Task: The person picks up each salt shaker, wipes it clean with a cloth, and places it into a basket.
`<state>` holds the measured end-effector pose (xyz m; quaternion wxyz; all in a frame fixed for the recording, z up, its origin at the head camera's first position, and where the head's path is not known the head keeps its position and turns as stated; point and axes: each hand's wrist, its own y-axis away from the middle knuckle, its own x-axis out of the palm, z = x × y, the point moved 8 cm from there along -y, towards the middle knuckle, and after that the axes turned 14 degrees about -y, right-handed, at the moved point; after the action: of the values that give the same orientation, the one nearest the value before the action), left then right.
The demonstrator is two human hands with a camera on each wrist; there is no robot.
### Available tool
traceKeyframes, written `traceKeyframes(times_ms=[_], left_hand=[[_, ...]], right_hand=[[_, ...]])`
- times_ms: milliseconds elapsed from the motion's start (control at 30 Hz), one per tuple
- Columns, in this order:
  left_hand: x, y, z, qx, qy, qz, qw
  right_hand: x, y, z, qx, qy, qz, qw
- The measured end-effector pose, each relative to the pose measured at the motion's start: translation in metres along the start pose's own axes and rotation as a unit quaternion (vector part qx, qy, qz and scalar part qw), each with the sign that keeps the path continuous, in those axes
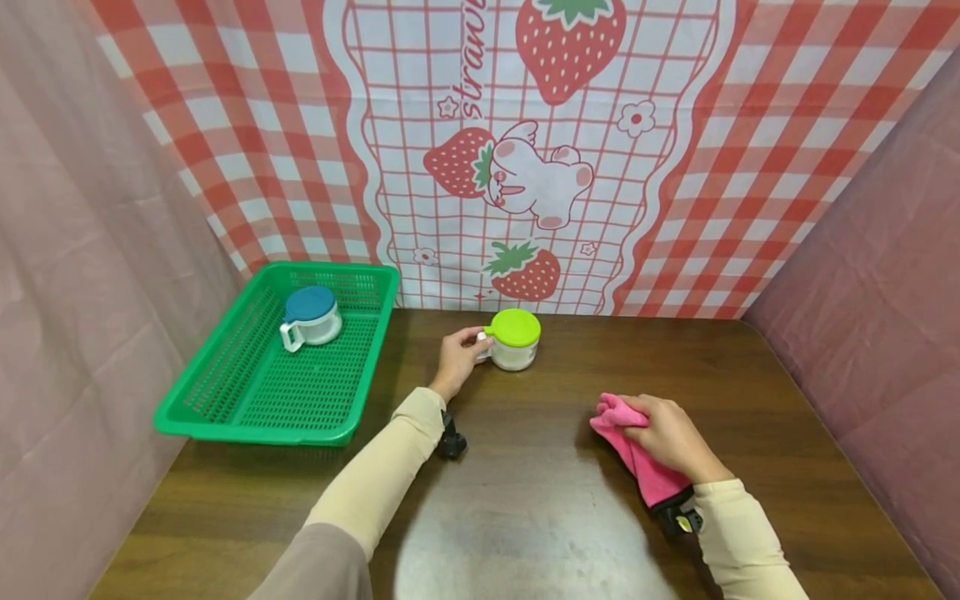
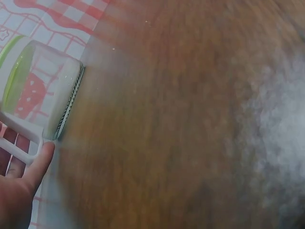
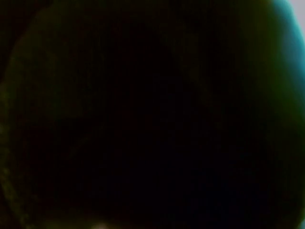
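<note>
A clear seasoning jar (image 1: 514, 356) with a lime-green lid (image 1: 517, 327) and white handle is near the back of the table. My left hand (image 1: 456, 362) holds it by the handle. In the left wrist view, whitish contents show in the jar (image 2: 52, 90), and fingers of the left hand (image 2: 16, 198) lie around its handle. Whether its base touches the table I cannot tell. Over the table's right side, my right hand (image 1: 672, 437) grips a bunched pink cloth (image 1: 633, 458), which hangs toward the wrist. The right wrist view is almost wholly dark.
At the left stands a green perforated basket (image 1: 168, 421). Inside it sits another handled jar (image 1: 324, 330) with a blue lid (image 1: 311, 303). A strawberry-print curtain (image 1: 480, 275) borders the back of the brown wooden table (image 1: 517, 492); pink curtains hang at both sides.
</note>
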<state>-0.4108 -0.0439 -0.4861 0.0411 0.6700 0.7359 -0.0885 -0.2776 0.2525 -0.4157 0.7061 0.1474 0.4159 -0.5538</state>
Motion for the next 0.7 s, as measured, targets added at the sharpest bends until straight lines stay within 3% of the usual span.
traceKeyframes(times_ms=[133, 267, 500, 700], left_hand=[[0.0, 0.0, -0.003, 0.01, -0.023, 0.001, 0.9997], [0.0, 0.002, -0.003, 0.001, -0.031, -0.001, 0.9995], [0.001, 0.006, 0.0, -0.031, -0.012, -0.001, 0.9994], [0.004, 0.012, -0.005, -0.044, 0.018, 0.009, 0.9988]], right_hand=[[0.0, 0.0, 0.0, 0.003, -0.004, 0.004, 1.0], [0.0, 0.0, -0.001, 0.002, -0.002, 0.003, 1.0], [0.001, 0.001, -0.002, 0.002, -0.004, 0.004, 1.0], [0.0, 0.001, -0.002, -0.001, -0.001, 0.002, 1.0]])
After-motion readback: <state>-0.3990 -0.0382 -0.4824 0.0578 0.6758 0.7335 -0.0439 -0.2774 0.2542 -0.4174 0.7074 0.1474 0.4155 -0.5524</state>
